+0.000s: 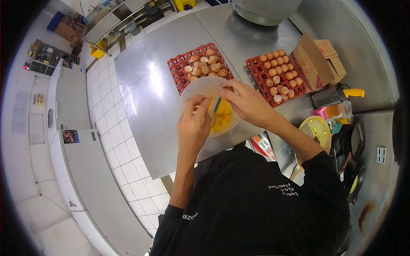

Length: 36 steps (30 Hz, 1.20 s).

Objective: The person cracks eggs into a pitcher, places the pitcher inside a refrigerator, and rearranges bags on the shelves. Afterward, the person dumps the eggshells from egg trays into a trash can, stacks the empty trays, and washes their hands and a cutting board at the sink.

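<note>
Egg yolks lie in a whitish translucent bowl on the steel table. A slim metal utensil, which looks like a whisk, stands tilted in the bowl with its lower end among the yolks. My right hand pinches its upper end. My left hand is over the bowl's near left side, fingers curled together close beside the utensil. What the left fingertips hold, if anything, is hidden. Just behind the bowl, a red egg tray carries broken eggshells.
To the right, another red tray holds whole brown eggs and some shells, beside an open cardboard box. A yellow-handled jug, a yellow-smeared bowl and dark pans stand further right. A large metal vessel is at the back.
</note>
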### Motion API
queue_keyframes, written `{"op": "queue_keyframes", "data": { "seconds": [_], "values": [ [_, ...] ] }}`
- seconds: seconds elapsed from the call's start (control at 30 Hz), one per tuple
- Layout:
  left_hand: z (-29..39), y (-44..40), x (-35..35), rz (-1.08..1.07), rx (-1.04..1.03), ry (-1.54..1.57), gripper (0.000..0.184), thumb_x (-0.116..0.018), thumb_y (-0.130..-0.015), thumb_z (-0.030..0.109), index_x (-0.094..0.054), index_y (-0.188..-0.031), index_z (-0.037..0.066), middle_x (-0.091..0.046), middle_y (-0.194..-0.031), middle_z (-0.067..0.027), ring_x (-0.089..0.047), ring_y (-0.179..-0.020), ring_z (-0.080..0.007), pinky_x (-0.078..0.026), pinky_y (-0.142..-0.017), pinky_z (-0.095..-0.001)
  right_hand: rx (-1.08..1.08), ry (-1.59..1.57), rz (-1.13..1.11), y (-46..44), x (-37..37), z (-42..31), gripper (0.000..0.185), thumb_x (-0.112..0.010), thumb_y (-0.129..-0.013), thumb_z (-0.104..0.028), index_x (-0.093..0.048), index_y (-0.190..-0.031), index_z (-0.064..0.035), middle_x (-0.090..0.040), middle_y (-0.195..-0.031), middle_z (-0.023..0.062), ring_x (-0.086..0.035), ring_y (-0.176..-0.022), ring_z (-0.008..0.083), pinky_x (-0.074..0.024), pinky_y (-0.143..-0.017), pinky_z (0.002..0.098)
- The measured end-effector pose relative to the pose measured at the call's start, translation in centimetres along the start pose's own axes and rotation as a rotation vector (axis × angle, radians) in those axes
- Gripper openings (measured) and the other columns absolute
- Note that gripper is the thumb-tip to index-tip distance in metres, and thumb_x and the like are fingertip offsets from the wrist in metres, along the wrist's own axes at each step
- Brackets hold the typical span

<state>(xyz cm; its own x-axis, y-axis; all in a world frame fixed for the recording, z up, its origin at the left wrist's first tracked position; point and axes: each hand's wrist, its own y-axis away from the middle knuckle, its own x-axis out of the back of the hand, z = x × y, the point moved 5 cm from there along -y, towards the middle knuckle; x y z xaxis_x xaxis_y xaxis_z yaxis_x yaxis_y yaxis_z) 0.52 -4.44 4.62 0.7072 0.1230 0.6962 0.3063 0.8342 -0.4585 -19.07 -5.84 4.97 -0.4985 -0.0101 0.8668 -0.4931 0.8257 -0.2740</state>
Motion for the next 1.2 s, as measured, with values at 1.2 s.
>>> {"op": "queue_keyframes", "data": {
  "seconds": [1.2],
  "values": [
    [3.4,0.5,-5.7,-0.26,0.136,-0.074,0.042,-0.074,-0.102,0.031,-0.068,-0.137,0.009,-0.071,-0.132,-0.014,-0.067,-0.121,-0.0345,-0.049,-0.101,-0.0461,-0.959,-0.084,0.553,16.8,0.4,35.8,0.038,-0.072,-0.09,-0.02,-0.07,-0.123,-0.0016,-0.066,-0.131,0.023,-0.069,-0.119,0.045,-0.0565,-0.101,0.0538]
  ]
}}
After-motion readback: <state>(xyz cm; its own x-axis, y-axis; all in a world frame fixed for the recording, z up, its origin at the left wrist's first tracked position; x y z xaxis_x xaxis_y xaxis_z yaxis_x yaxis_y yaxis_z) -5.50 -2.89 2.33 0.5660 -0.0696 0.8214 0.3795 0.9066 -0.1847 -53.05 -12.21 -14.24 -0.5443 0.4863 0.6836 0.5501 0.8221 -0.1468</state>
